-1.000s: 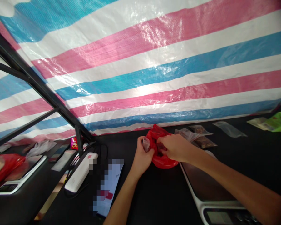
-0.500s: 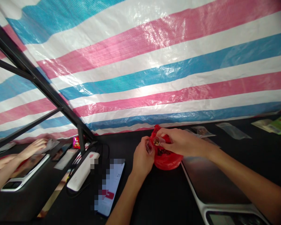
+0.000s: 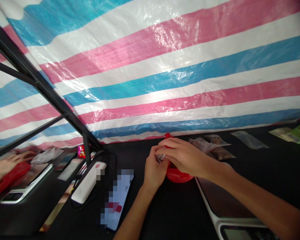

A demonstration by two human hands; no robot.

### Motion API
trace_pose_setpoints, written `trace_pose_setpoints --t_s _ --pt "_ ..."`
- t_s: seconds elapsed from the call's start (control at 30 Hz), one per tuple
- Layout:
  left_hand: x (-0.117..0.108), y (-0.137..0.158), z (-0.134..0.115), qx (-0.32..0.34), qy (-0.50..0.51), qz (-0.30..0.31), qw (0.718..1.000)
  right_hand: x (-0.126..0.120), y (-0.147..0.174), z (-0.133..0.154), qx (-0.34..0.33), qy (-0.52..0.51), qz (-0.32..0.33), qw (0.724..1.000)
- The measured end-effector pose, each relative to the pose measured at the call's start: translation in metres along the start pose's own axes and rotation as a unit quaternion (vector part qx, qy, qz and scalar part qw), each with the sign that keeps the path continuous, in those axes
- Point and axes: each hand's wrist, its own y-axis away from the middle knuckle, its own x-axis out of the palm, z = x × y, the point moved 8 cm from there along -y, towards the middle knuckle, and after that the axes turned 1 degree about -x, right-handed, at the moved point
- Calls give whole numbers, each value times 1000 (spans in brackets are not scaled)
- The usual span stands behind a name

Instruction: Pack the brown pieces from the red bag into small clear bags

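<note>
Left hand [image 3: 155,171]: fingers curled round a small clear bag [image 3: 160,157]. Right hand [image 3: 190,158]: fingers bent, tips at the clear bag; any pinched contents hidden, cannot tell. Red bag [image 3: 179,175]: on the table, partly beneath the right hand, 4 o'clock from the clear bag. From the red bag: scale [image 3: 225,196], 4 o'clock; filled packets [image 3: 222,153], 2 o'clock. Step, as judged: fingertip work at the clear bag; next move calls for a steady left hold.
</note>
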Motion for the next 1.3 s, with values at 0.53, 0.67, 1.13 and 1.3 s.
trace_pose_setpoints --t_s 0.53,0.67,1.13,1.3 --pt "0 -6 54 -114 3 63 991 21 33 -46 170 27 211 962" --pt "1 -2 45 -111 1 75 991 27 35 -50 176 69 208 960" --pt "24 7 41 -189 157 131 961 36 34 -46 201 84 230 949" --pt "21 6 33 -187 203 103 955 38 33 -47 209 73 228 948"
